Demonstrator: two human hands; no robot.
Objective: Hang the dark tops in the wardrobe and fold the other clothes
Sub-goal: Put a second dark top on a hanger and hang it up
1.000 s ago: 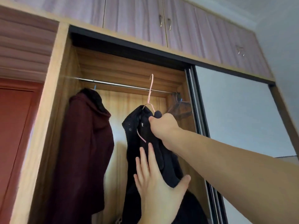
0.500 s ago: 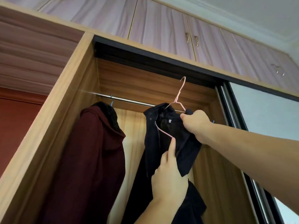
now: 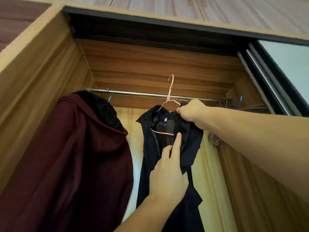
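Right hand pinching pink hanger shoulder with jacket collar; left hand gripping dark jacket front | change: I've lifted it since a second ago, hook tip now above rail | not hooked yet | maroon coat hangs left.

The wardrobe is matt, grained wood. Its rail is shiny, smooth metal. On the rail's left end hangs a maroon knit-looking cloth top; the dark top is smoother matt cloth on a thin pink hanger.
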